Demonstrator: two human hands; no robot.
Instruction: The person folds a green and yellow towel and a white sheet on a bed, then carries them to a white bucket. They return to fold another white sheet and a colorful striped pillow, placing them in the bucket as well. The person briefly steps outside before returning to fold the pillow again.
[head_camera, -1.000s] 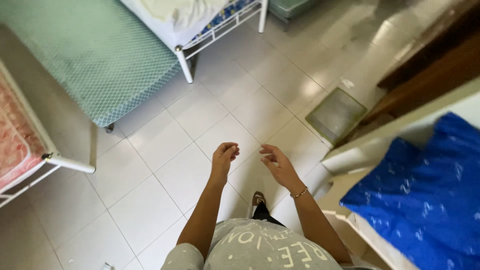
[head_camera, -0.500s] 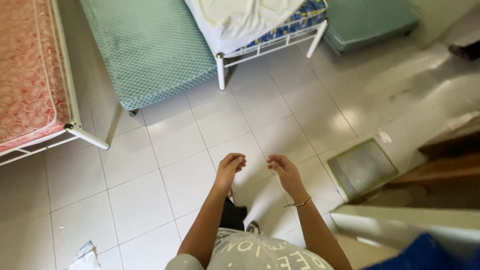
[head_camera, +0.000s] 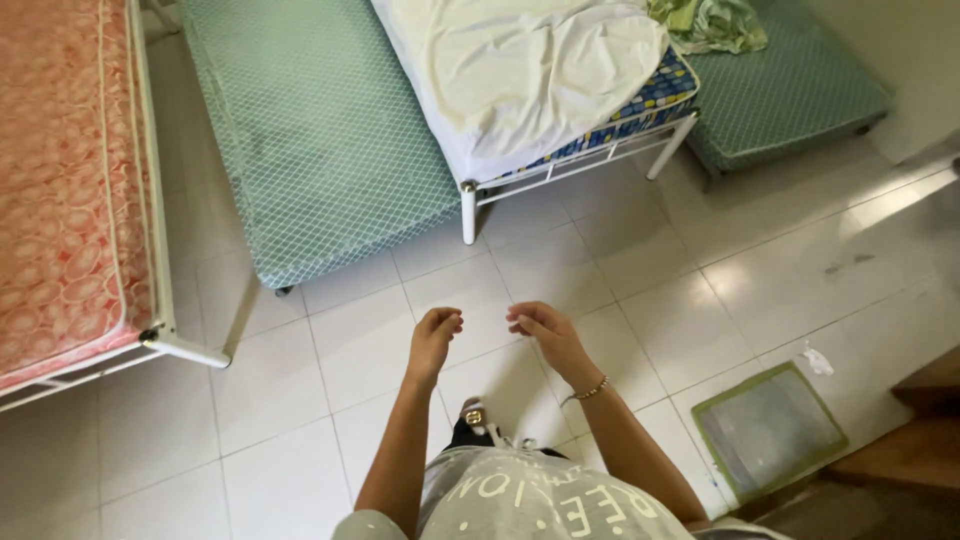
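White floor tiles (head_camera: 360, 350) lie under my two hands, both empty. My left hand (head_camera: 436, 335) is loosely curled, holding nothing; my right hand (head_camera: 545, 330), just beside it at 3 o'clock, has bent fingers and a bracelet (head_camera: 590, 391) at the wrist. Green mattress (head_camera: 320, 130) at 11 o'clock; white sheet (head_camera: 520, 70) at 12; grey floor mat (head_camera: 770, 430) at 4.

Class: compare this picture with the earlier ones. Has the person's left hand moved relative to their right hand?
No. The left hand stays raised in front of the torso, just beside the right hand, empty. Only the camera view shifted, bringing the green mattress closer.
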